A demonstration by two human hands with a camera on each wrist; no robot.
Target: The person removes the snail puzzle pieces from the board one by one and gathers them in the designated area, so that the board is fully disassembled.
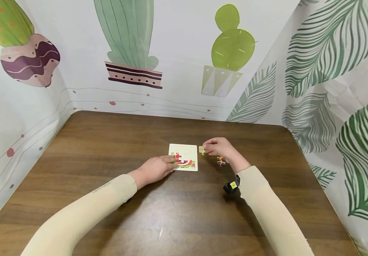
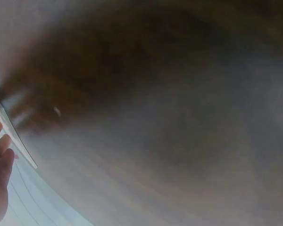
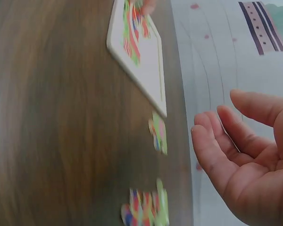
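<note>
Fingers outstretched, the left grip point(image 1: 156, 169) rests on a puzzle board point(image 1: 188, 152), seemingly steadying it, while the right grip point(image 1: 220, 146), loosely parted and empty, hovers beside a green piece point(image 3: 160, 135).

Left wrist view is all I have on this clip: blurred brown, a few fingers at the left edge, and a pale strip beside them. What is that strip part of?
Observer: The head view shows a white puzzle tray there, with colourful pieces fitted along its near side.
Operator: Is anything held on the other side?
Observer: In the right wrist view, the right hand holds nothing that I can see.
Operator: Anything lying loose over there?
Observer: Yes, to the right of the white puzzle tray: a green puzzle piece just beside it, and a striped piece farther right.
</note>
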